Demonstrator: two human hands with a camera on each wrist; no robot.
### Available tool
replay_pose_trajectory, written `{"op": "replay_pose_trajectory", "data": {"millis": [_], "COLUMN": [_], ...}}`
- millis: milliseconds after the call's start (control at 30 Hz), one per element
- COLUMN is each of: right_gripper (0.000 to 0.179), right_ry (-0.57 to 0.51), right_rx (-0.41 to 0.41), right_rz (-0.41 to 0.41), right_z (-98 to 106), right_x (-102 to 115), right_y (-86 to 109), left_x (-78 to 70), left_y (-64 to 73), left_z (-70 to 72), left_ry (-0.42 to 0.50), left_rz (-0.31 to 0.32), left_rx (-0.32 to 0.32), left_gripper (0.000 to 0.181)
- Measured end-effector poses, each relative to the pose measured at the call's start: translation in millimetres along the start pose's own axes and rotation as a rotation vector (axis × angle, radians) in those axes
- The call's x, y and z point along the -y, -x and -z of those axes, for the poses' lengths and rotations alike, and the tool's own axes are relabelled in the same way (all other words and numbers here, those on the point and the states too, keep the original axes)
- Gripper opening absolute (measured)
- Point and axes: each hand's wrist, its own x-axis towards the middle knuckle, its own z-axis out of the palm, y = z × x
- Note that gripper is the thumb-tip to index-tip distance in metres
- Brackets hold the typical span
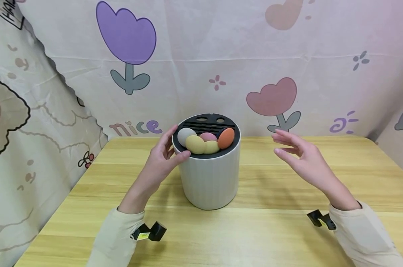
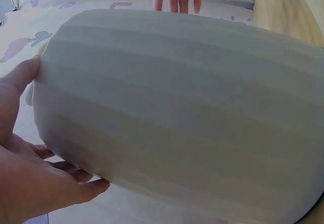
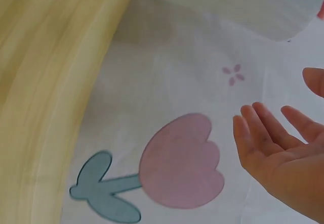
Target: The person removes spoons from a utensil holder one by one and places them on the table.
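A white ribbed round container (image 1: 209, 181) stands upright on the wooden table. Its black top (image 1: 205, 128) has slots and round holes. Several smooth egg-shaped pieces (image 1: 195, 144) in grey, yellow, pink and orange lie in the front part of that top. My left hand (image 1: 159, 155) holds the container's upper left side, thumb over the front rim and fingers round the far side. In the left wrist view the ribbed wall (image 2: 182, 113) fills most of the picture. Off to the right, my right hand (image 1: 300, 154) hovers apart from the container with its fingers loosely bent and nothing in them.
The table (image 1: 275, 230) has a light wood-grain surface. Behind it hangs a pale cloth (image 1: 201, 44) printed with tulips, and more printed cloth hangs at the left. A small black device (image 1: 149, 231) is worn on each wrist.
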Motion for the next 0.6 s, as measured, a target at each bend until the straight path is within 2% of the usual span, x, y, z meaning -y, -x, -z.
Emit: {"op": "replay_pose_trajectory", "data": {"millis": [133, 333, 467, 600], "right_gripper": [0.047, 0.042, 0.04, 0.04], "right_ry": [-0.109, -0.259, -0.257, -0.258], "right_rx": [0.026, 0.043, 0.049, 0.077], "right_rz": [-0.054, -0.075, -0.098, -0.102], "right_z": [-0.7, -5.6, -8.9, -9.1], "right_x": [14.5, 30.9, 40.9, 54.1], "right_y": [3.2, 8.2, 4.7, -11.5], "left_x": [-0.5, 0.1, 0.9, 1.1], "left_y": [0.7, 1.1, 0.8, 1.0], "left_z": [0.6, -0.3, -0.6, 0.0], "left_ry": [-0.021, -0.024, -0.023, -0.011], "left_rz": [0.016, 0.019, 0.014, 0.006], "left_rx": [-0.001, -0.004, -0.003, -0.009], "left_gripper": [0.084, 0.086, 0.086, 0.085]}}
